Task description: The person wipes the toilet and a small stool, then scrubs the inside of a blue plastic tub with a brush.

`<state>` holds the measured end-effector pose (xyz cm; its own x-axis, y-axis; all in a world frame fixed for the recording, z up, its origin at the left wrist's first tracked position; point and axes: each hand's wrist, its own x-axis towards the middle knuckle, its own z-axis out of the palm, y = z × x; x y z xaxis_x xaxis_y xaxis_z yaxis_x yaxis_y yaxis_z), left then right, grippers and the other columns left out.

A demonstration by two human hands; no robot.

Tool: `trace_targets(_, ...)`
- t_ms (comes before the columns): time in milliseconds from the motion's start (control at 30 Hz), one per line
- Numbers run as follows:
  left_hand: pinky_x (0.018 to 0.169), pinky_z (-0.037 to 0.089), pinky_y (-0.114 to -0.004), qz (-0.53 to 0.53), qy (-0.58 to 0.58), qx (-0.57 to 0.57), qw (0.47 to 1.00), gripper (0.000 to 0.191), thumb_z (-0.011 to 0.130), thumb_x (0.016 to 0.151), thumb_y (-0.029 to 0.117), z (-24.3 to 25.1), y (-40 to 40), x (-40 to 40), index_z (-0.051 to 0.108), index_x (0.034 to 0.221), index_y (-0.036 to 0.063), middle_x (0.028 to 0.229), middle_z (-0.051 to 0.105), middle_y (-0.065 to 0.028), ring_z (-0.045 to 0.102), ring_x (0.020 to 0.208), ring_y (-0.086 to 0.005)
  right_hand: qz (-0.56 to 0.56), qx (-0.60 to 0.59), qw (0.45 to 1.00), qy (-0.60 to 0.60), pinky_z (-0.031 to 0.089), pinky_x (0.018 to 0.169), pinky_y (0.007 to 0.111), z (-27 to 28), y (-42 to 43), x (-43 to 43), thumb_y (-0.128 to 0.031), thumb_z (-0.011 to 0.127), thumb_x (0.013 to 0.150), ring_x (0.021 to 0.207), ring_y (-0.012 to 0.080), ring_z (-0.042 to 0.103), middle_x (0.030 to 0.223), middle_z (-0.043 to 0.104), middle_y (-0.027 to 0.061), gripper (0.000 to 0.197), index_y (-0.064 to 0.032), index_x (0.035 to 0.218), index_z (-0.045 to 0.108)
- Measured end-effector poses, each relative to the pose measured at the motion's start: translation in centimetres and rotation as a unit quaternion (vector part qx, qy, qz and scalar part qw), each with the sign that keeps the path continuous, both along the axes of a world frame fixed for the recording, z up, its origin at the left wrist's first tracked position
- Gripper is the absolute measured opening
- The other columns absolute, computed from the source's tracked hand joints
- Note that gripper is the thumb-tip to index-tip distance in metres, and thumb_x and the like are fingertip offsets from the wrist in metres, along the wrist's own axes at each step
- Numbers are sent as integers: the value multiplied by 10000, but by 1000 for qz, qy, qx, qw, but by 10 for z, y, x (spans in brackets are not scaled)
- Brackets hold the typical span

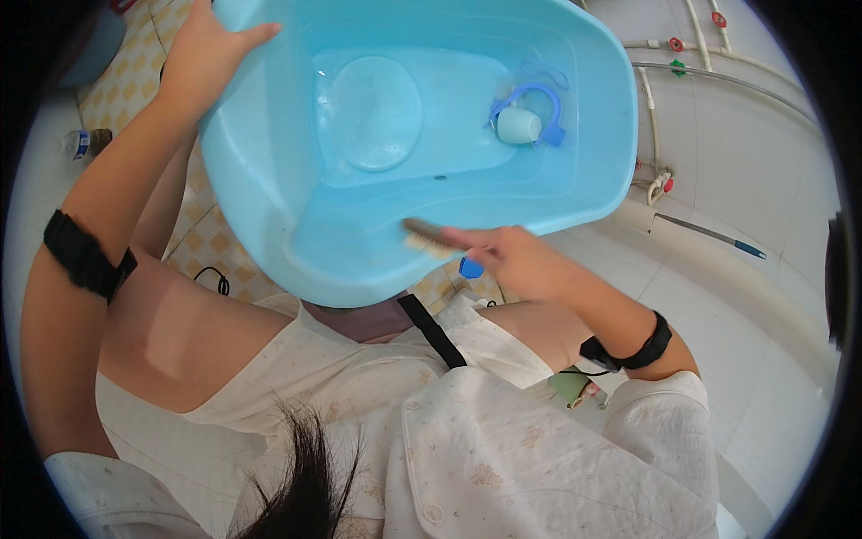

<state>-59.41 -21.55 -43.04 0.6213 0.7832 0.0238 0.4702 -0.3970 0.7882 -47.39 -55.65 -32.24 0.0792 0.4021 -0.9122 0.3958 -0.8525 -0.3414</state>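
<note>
A large light-blue plastic tub tilts in front of my lap, its inside facing me. My left hand rests on its upper left rim with the thumb spread along the edge. In my right hand is a scrubbing brush with a brown back and pale bristles, blurred, over the tub's near wall. Whether the bristles touch the plastic I cannot tell. Inside the tub at the right lie a pale blue cup and a blue plastic ring-shaped piece.
White pipes with red-handled valves run along the tiled wall at right. A rod with a blue grip lies below them. On the left stand a jar and a grey-blue bucket. A black cable is on the patterned floor.
</note>
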Motion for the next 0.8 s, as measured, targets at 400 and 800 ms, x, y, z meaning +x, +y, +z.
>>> trace_targets(400,878,510,-355,2,16,-1,1000,838,774,741,367,-4,8,-2,386,1368,-30,1207,576,-220,628,1016,-265,169,8,985,-21,475,858,397,-51,17,20,-91,485,932,933,327,627,1162,653,179,447,-173,1369,534)
trace_targets(800,879,506,-356,-19,2,-29,999,848,775,747,359,3,2,9,371,1373,-47,1226,558,-239,616,1038,-277,267,-204,915,-224,487,818,410,-125,-92,189,-365,538,937,856,371,616,1020,676,200,460,-139,1337,562)
